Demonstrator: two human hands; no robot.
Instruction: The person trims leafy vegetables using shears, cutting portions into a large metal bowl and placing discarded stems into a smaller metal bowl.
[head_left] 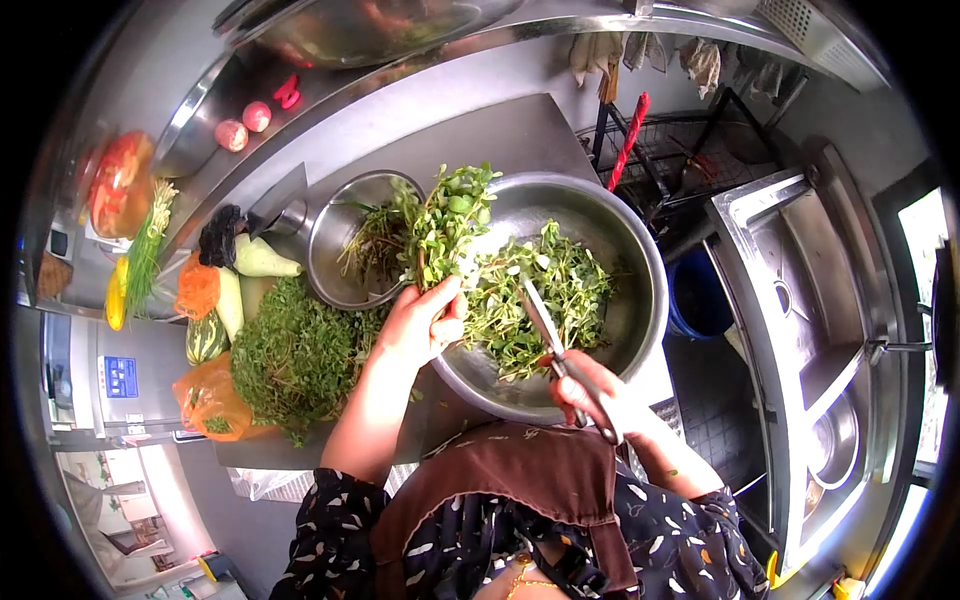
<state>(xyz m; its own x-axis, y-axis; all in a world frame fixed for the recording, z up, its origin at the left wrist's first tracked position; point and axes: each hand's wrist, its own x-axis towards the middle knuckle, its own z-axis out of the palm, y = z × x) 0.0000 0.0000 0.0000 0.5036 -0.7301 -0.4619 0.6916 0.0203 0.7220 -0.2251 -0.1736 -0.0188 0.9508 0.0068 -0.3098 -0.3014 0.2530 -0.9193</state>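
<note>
Leafy sprigs (455, 215) and scissors (539, 315) at the large bowl (640, 300)

The left hand (430, 325), fingers curled, pinches the leafy sprigs at the large bowl's left rim. The right hand (592, 388) grips the scissors, blades slanting up-left above loose greens (510, 340) in the bowl. Left of the bowl, a small bowl (320, 240) of stems (372, 250) and a leafy pile (300, 350) sit on the desk (530, 130); farther left, a blue label (120, 377) is too small to read.

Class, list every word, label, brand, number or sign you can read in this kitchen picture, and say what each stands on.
No text can be read.
Blue rectangular label with pale marks, on a grey upright surface: too small and blurred.
Brown cloth apron: small pale marks near its upper edge, perhaps lettering, unreadable.
</note>
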